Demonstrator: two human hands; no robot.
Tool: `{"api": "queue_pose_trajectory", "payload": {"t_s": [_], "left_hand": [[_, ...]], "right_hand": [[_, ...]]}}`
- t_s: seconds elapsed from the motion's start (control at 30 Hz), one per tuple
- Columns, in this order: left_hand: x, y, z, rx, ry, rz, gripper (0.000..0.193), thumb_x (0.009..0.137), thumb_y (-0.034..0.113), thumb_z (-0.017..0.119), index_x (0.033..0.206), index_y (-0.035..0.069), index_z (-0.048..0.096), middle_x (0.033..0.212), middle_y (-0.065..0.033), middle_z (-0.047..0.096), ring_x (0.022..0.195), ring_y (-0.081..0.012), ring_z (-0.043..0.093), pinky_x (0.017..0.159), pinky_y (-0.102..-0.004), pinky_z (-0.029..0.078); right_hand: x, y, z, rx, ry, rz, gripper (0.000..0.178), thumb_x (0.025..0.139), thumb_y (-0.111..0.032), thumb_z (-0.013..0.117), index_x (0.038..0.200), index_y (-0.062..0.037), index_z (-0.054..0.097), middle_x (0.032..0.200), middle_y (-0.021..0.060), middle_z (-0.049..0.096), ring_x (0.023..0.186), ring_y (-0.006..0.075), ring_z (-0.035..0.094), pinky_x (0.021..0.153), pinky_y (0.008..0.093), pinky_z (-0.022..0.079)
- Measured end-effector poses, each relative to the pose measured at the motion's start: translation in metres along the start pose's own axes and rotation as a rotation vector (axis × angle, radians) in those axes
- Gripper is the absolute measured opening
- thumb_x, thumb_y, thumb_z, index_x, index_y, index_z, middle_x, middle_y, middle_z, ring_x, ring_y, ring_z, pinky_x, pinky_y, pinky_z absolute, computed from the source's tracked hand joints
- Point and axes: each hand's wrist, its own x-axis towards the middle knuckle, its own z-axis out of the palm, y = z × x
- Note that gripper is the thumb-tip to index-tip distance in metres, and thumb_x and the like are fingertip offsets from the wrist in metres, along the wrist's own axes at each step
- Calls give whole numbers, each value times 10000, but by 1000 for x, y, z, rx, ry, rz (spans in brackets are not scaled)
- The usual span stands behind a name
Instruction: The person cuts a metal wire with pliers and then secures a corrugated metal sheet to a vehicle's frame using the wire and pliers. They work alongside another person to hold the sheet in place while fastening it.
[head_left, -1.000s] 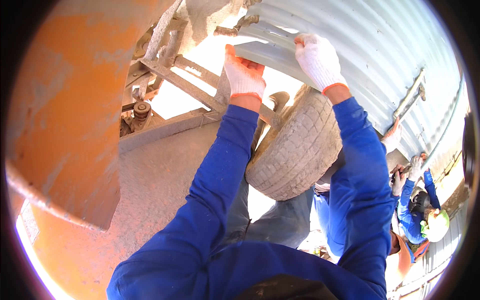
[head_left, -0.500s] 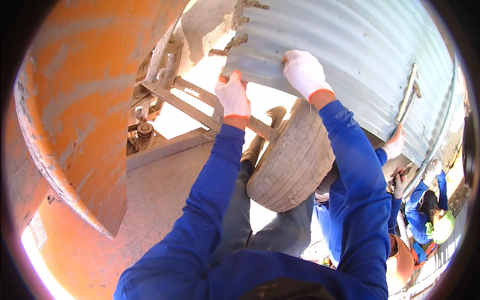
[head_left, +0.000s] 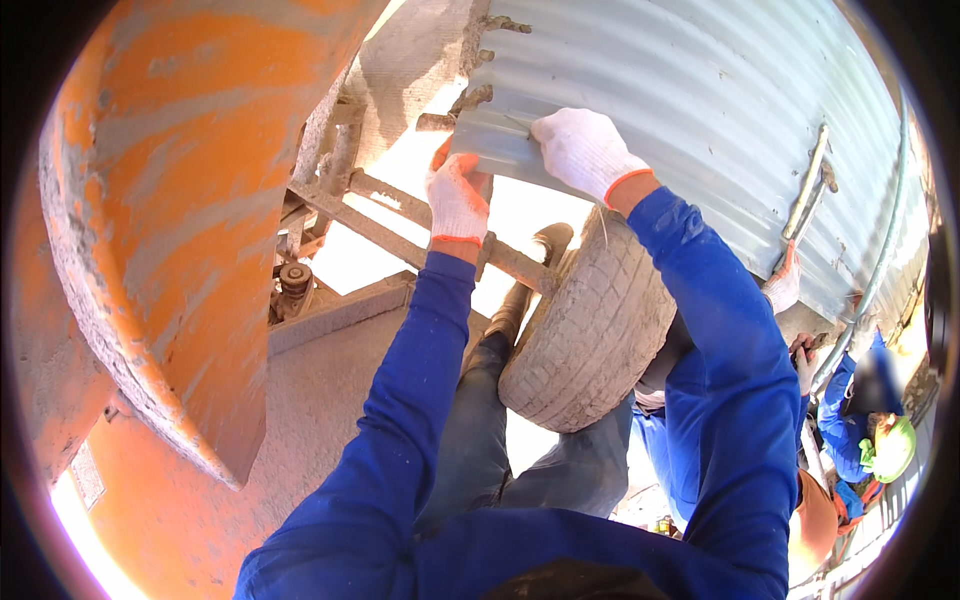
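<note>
Both my hands wear white knit gloves with orange at the fingers and cuffs. My left hand is closed at the lower left corner of a grey corrugated metal sheet, fingers curled at its edge. My right hand is closed just above the sheet, near that corner. A thin wire shows at its fingertips; its far end is hard to make out. Below the sheet edge stands a mud-caked tyre, between my forearms.
A large orange, cement-smeared metal drum fills the left side. A dirty metal frame lies behind my left hand. Stick ends poke out beside the sheet. At right, another person's gloved hand holds a stick; beyond is a co-worker's green helmet.
My right hand has shifted left across the sheet toward its corner, and the thin wire now shows at its fingertips. My left hand has turned slightly and dropped a little at the edge.
</note>
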Motion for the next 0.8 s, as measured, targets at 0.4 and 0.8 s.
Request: {"api": "queue_pose_trajectory", "payload": {"t_s": [0.4, 0.8], "left_hand": [[25, 7, -13, 42, -132, -7, 451, 833, -104, 519, 1278, -57, 573, 1209, -169, 674, 1081, -288, 702, 986, -435, 603], [83, 55, -23, 4, -534, -395, 186, 900, 11, 554, 1058, -13, 650, 1082, -117, 721, 997, -255, 718, 882, -401, 599]], "right_hand": [[15, 13, -15, 102, 126, -31, 216, 919, -114, 615, 1046, -65, 783, 1021, 179, 785, 999, 387, 763, 865, 477, 618], [45, 0, -11, 428, 125, -10, 254, 958, -177, 577, 1055, -34, 763, 1003, 200, 779, 998, 384, 757, 886, 480, 601]]}}
